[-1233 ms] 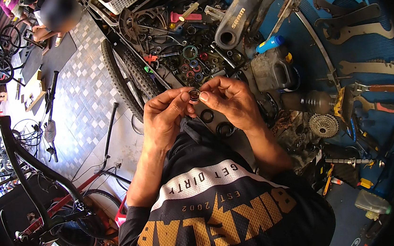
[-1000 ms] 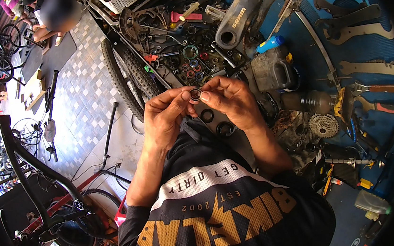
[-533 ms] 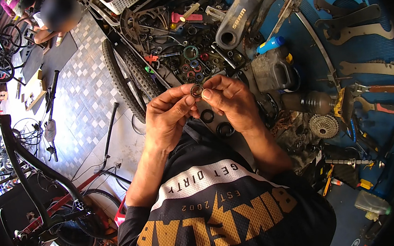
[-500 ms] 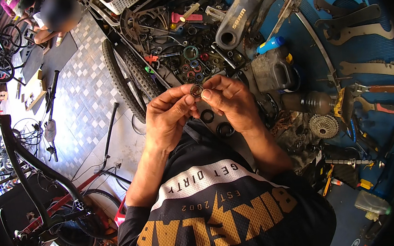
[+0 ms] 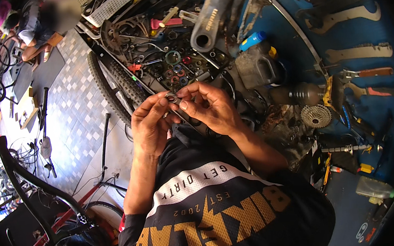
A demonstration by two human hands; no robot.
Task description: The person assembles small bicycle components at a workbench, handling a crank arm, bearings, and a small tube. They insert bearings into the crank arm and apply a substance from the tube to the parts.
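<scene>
A small metal ring, which looks like a bearing, is pinched between the fingertips of both hands in front of my body. My left hand grips it from the left, thumb and index finger closed at its edge. From the other side my right hand holds the same ring, its thumb below and its index finger above. Just beyond the fingers lies a spread of loose small rings and bearings among greasy bike parts. A larger green ring lies there too.
A crank arm stands beyond the parts, near a blue bottle and a dark jug. Right are wrenches and a cassette. Left are tyres and a bike frame. Another person sits far left.
The whole scene has shifted left in the view, the hands with it. Both hands still hold the ring, which now looks more tilted. Dark rings below the right hand are now mostly hidden.
</scene>
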